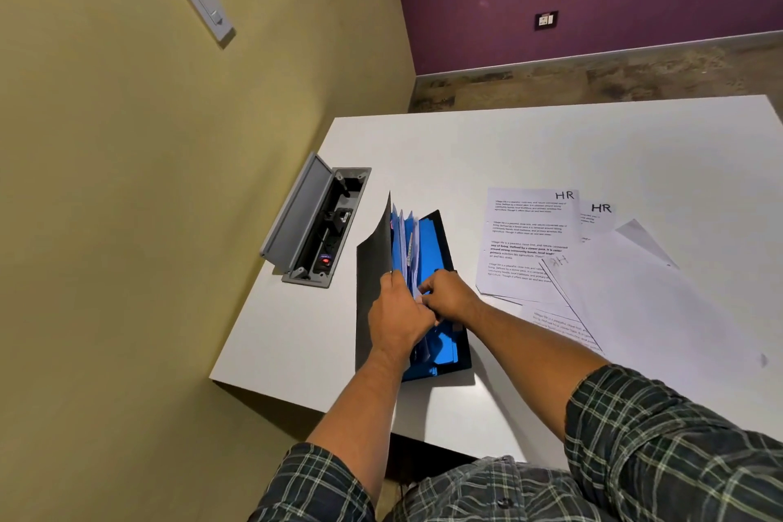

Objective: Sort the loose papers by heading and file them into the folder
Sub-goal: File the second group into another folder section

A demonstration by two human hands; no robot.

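The left hand (396,316) grips the folder (423,288) cover open; the right hand (447,295) fingers pinch a paper inside. Better spread one divider wide and push the sheet fully down.

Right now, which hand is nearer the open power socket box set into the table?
Left. The left hand grips the folder's raised black cover, on the side toward the socket box. The right hand is in the folder's blue pockets, farther from the box.
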